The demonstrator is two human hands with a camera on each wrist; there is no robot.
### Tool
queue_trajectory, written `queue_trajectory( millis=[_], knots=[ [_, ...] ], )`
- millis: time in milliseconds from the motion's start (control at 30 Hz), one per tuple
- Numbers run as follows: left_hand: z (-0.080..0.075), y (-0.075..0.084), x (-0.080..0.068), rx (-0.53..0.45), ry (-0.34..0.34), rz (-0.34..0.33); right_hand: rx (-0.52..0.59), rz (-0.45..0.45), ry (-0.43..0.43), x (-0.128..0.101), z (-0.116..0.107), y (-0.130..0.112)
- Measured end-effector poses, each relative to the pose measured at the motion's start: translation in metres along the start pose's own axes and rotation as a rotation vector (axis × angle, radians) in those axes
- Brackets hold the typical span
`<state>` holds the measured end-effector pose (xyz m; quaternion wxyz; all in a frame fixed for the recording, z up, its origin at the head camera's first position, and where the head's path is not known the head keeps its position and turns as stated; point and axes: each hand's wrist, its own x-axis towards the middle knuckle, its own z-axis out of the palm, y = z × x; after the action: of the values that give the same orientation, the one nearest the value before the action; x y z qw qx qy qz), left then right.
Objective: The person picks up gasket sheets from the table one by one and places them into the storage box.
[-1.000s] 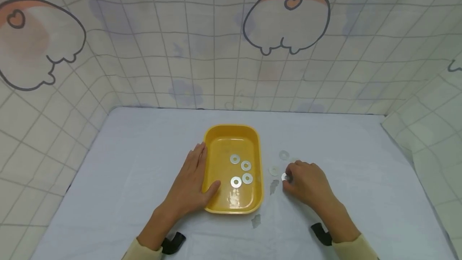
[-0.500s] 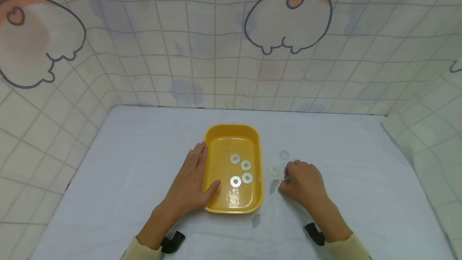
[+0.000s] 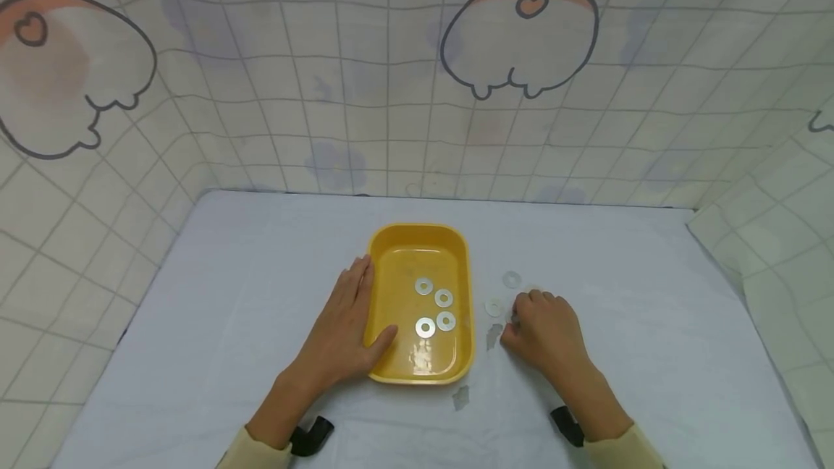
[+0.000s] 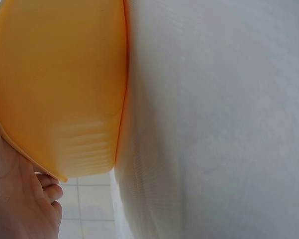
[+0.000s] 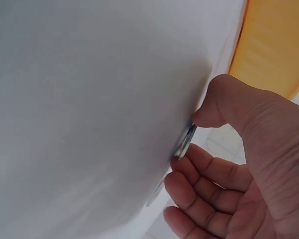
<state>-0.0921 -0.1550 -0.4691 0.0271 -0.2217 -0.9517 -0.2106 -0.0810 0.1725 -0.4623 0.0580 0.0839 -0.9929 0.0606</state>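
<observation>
The left hand (image 3: 342,331) lies flat against the yellow tray (image 3: 391,375), thumb on its rim, fingers straight. Four washers (image 3: 424,286) sit inside the tray. The right hand (image 3: 544,331) pinches a washer (image 5: 185,142) on the white table (image 3: 228,273), just right of the tray. Two more washers (image 3: 511,279) lie close by. No words show anywhere.

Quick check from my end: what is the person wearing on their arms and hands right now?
Both hands are bare, no gloves or rings visible. The left hand and right hand come out of pale yellow sleeves. A black strap or mount sits at each wrist, the right one too.
</observation>
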Motion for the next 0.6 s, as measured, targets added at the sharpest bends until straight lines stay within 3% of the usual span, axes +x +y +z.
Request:
queue_trajectory(
  millis=[233,600],
  knots=[
    [0.0006,-0.0001,0.0012,0.006,0.01,0.009,0.0,-0.002,-0.006,0.0032,-0.0004,0.0013],
    [-0.0003,0.0014,0.0001,0.002,-0.003,-0.009,0.127,0.018,-0.038,0.0029,0.0039,0.0092]
  ],
)
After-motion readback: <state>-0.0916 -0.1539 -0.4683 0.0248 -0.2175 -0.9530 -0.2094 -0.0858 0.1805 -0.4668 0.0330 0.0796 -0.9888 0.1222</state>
